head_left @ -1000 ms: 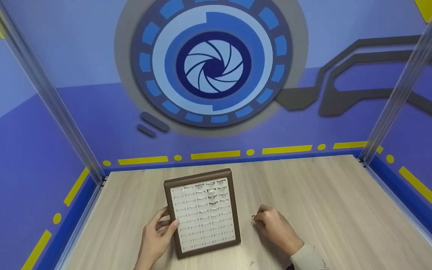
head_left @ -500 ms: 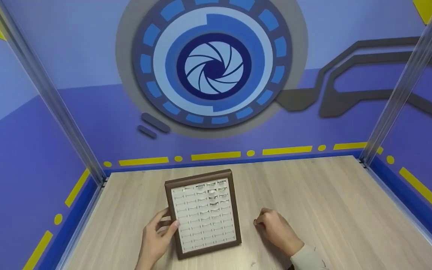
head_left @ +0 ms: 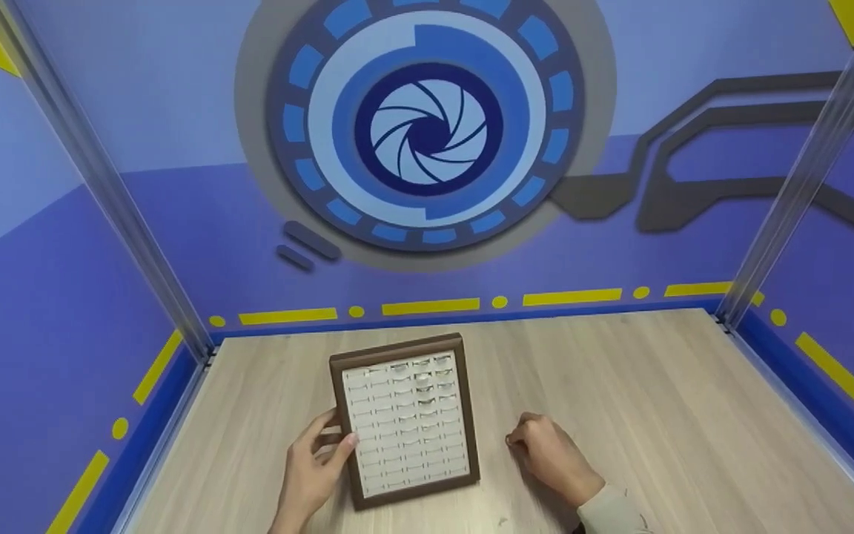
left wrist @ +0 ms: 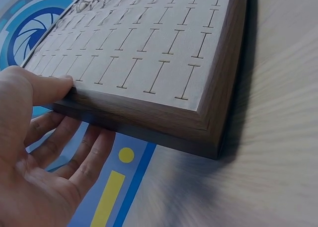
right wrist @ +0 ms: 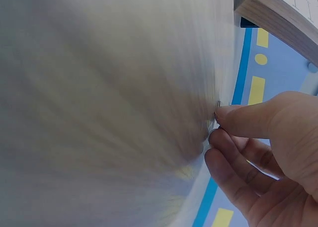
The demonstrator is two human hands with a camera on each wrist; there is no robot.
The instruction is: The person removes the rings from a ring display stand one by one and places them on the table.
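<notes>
A ring display tray [head_left: 410, 426] with a dark wooden frame and a pale slotted pad leans tilted over the table. Several rings [head_left: 425, 389] sit in its upper slots, mostly toward the right; many lower slots hold nothing. My left hand [head_left: 311, 469] grips the tray's left side, thumb on the front edge, fingers [left wrist: 84, 155] behind the frame. To the right of the tray, my right hand [head_left: 551, 456] pinches a small ring [head_left: 509, 440] between thumb and fingers, low at the tabletop. In the right wrist view the fingertips largely hide that ring.
The light wood table [head_left: 664, 415] extends to both sides of the tray. Blue printed panels [head_left: 175, 237] enclose it at the back and sides, with metal posts [head_left: 798, 163] at the corners. A small mark [head_left: 502, 521], unclear in kind, shows near the front.
My right hand has come slightly down and nearer to me with the ring. The left hand and tray hold still, while the head view has shifted a little.
</notes>
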